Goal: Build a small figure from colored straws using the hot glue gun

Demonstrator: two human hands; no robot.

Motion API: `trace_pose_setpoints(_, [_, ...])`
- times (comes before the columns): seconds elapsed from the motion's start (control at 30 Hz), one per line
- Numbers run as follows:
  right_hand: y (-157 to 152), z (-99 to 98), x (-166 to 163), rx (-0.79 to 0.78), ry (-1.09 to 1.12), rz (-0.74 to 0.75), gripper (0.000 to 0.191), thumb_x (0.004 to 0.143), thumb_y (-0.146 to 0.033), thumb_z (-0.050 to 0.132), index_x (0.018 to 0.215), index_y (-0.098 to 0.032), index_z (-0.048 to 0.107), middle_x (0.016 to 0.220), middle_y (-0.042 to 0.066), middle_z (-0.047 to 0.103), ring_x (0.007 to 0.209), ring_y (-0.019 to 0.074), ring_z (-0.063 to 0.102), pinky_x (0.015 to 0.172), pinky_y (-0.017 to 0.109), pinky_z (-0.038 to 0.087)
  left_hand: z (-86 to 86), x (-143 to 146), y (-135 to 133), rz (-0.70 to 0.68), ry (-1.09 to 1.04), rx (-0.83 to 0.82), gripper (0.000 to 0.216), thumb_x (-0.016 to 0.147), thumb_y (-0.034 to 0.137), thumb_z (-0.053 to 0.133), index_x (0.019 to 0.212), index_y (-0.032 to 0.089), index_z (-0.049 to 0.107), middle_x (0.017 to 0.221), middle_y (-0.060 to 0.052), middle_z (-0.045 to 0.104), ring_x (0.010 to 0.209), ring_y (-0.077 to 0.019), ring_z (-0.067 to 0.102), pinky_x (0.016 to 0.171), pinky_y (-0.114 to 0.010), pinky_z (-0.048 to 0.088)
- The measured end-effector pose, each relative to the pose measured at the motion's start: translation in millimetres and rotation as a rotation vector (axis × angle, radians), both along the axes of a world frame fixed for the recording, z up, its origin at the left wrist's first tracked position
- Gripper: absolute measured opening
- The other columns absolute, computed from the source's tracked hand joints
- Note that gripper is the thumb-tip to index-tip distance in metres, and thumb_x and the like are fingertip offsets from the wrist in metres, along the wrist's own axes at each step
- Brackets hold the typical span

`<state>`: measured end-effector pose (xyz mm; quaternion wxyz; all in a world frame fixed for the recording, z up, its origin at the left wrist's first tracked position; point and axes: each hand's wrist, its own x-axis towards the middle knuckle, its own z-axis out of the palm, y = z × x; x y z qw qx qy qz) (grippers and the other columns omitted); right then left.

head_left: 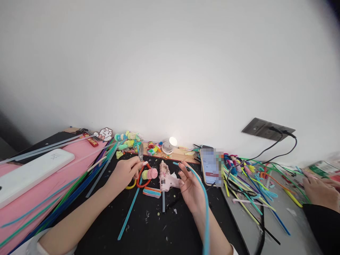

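Note:
My left hand is closed at a pair of scissors with red and yellow handle loops; their metal end points toward the wall. Part of the scissors is hidden by my fingers. My right hand holds a light-blue pipe cleaner between the fingers, its long end curving down toward me. Between both hands lies a pale pink glue gun, nozzle toward the wall, a clear glue stick at its rear. Beside it are a pink-and-yellow fuzzy coil and a blue-and-orange striped fuzzy piece.
A paper cup stands by the wall near fuzzy coils. A phone leans right of it. Pipe cleaners and black cables cover the right side, where another person's hand is. A white case lies left.

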<state>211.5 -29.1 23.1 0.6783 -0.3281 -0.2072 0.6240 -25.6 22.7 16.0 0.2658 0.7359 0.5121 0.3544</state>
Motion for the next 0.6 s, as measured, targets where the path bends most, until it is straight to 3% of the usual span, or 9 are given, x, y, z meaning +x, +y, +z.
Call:
trace_pose_setpoints(0.07, [0, -1.1, -1, -0.009, 0.003, -0.008, 0.019, 0.070, -0.021, 0.080, 0.087, -0.015, 0.075, 0.089, 0.009, 0.078, 0.063, 0.0119, 0.068, 0.046, 0.015, 0.049, 1.2, 0, -1, 0.011, 0.097, 0.041, 0.040, 0.092, 0.042, 0.038, 0.057, 0.023, 0.043, 0.042, 0.004, 0.051, 0.043, -0.0159, 0.053, 0.051, -0.027, 0.040])
trace_pose_setpoints(0.13, [1, -3.3, 0, -0.002, -0.008, -0.001, 0.019, 0.071, -0.025, 0.080, 0.085, -0.013, 0.074, 0.082, 0.009, 0.077, 0.057, 0.0109, 0.065, 0.044, 0.015, 0.048, 2.5, 0, -2, -0.017, 0.156, 0.104, 0.035, 0.090, 0.045, 0.045, 0.066, 0.021, 0.055, 0.058, -0.001, 0.062, 0.057, -0.0189, 0.059, 0.058, -0.029, 0.044])
trace_pose_setpoints(0.2, [1, -5.8, 0, 0.011, -0.023, 0.003, 0.021, 0.072, -0.028, 0.080, 0.084, -0.012, 0.074, 0.077, 0.009, 0.077, 0.054, 0.0102, 0.064, 0.043, 0.015, 0.047, 2.2, 1, -3, -0.084, 0.165, 0.148, 0.028, 0.082, 0.046, 0.059, 0.092, 0.021, 0.065, 0.091, -0.006, 0.070, 0.084, -0.0246, 0.064, 0.076, -0.033, 0.048])
trace_pose_setpoints(0.27, [2, -7.8, 1, 0.022, -0.034, 0.000, 0.022, 0.073, -0.029, 0.080, 0.084, -0.012, 0.073, 0.076, 0.008, 0.077, 0.053, 0.0099, 0.063, 0.043, 0.016, 0.046, -1.1, 2, -2, -0.155, 0.158, 0.114, 0.046, 0.075, 0.041, 0.068, 0.117, 0.024, 0.061, 0.110, -0.008, 0.068, 0.103, -0.0284, 0.061, 0.090, -0.037, 0.047])
trace_pose_setpoints(0.33, [2, -8.9, 1, 0.026, -0.037, -0.007, 0.023, 0.073, -0.031, 0.080, 0.084, -0.013, 0.073, 0.075, 0.008, 0.076, 0.054, 0.0097, 0.062, 0.044, 0.016, 0.045, -6.6, 2, -1, -0.206, 0.148, 0.038, 0.056, 0.075, 0.034, 0.067, 0.129, 0.026, 0.054, 0.110, -0.007, 0.067, 0.105, -0.0280, 0.060, 0.092, -0.038, 0.047])
trace_pose_setpoints(0.43, [2, -8.8, 0, 0.021, -0.046, -0.016, 0.023, 0.073, -0.033, 0.080, 0.084, -0.013, 0.072, 0.073, 0.006, 0.075, 0.053, 0.0095, 0.060, 0.044, 0.016, 0.045, -13.4, 2, 2, -0.225, 0.121, -0.024, 0.054, 0.078, 0.030, 0.062, 0.131, 0.026, 0.053, 0.102, -0.005, 0.068, 0.095, -0.0245, 0.063, 0.087, -0.036, 0.048])
trace_pose_setpoints(0.6, [2, -6.9, -1, 0.010, -0.060, -0.030, 0.024, 0.072, -0.034, 0.080, 0.082, -0.014, 0.072, 0.071, 0.005, 0.074, 0.052, 0.0091, 0.058, 0.043, 0.017, 0.044, -9.4, 4, 5, -0.117, 0.038, -0.015, 0.046, 0.080, 0.034, 0.059, 0.124, 0.023, 0.055, 0.099, -0.005, 0.070, 0.084, -0.0224, 0.064, 0.080, -0.034, 0.050])
